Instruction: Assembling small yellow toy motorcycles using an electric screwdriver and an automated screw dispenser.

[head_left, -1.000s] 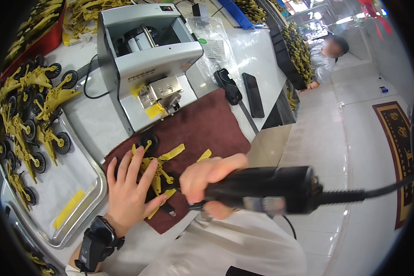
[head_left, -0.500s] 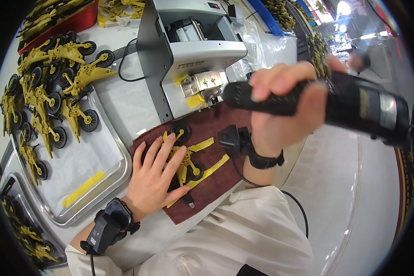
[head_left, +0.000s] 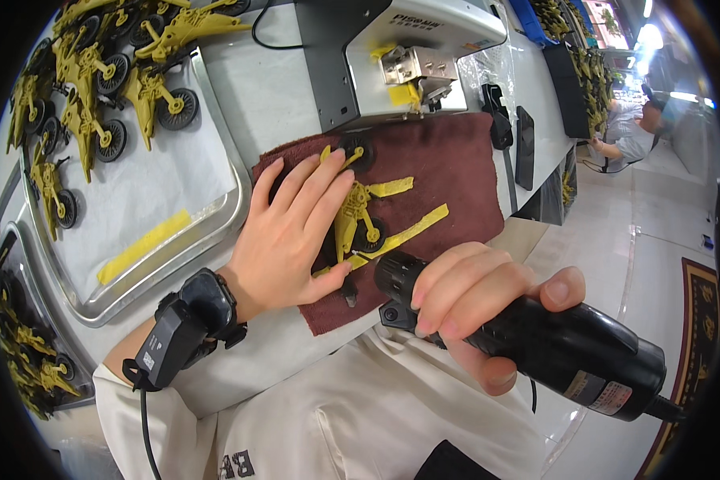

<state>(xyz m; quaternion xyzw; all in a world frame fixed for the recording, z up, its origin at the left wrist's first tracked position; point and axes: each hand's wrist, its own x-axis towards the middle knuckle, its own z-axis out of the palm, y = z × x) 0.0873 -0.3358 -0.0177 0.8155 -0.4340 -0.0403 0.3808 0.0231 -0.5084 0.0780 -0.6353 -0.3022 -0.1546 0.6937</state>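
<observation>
A yellow toy motorcycle (head_left: 349, 214) with black wheels lies on a brown cloth (head_left: 456, 172). My left hand (head_left: 284, 232) rests over its left part with the fingers stretched out, covering some of it. My right hand (head_left: 480, 300) is wrapped round a black electric screwdriver (head_left: 572, 352), which is tilted. Its nose points left toward the motorcycle's lower wheel; I cannot tell whether the bit touches. Yellow tape strips (head_left: 420, 227) run across the cloth beside the motorcycle.
A metal tray (head_left: 236, 210) at the left carries several yellow motorcycles (head_left: 80, 92). Behind the cloth stands a grey screw feeder (head_left: 368, 64). A black phone (head_left: 524, 148) lies right of the cloth. Another person (head_left: 634, 138) sits far right.
My right hand has brought the screwdriver down from above, its nose now close to the motorcycle. My left hand stays on the motorcycle. The view has shifted, so the bench sits higher.
</observation>
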